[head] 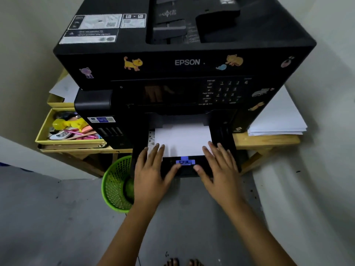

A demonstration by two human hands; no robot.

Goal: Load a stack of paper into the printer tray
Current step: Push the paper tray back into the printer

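With the paper stack [182,140] lying in the pulled-out printer tray [223,139], the left hand [151,169] and right hand [219,167] press flat-fingered on its near corners, seating it; next likely comes snugging the blue edge guide [185,162], then sliding the tray in.

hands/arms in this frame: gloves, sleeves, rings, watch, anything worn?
Nothing worn that shows. Left hand and right hand are bare: no gloves, rings or watch visible. Both forearms are bare down to the frame edge, with no sleeve in view. Fingernails look short and unpainted.
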